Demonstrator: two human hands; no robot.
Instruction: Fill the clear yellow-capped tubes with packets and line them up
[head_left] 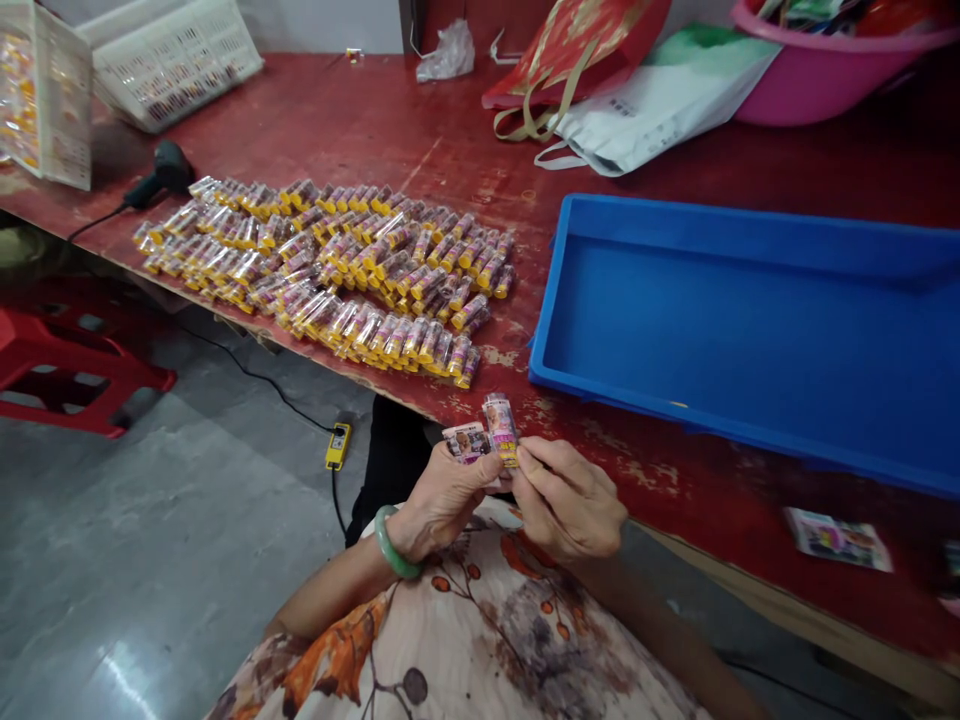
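Note:
My left hand (450,495) is closed on a few small printed cards (466,440) that fan out above the thumb. Beside them stands a narrow printed packet (501,425) with purple and yellow lettering, pinched at its lower edge by the fingers of my right hand (574,498). My left thumb also touches this packet. Both hands are close together in front of my body, at the table's front edge. Past them on the table lie rows of small clear-wrapped packets (390,340) with yellow ends, heaped in layers.
To the right is a blue tray (544,320) on the red table (450,130). A handheld scanner (171,168) and white baskets (176,70) are at the left. Bags (660,110) and a pink basin (802,80) stand behind. Loose printed cards (840,538) lie at the right.

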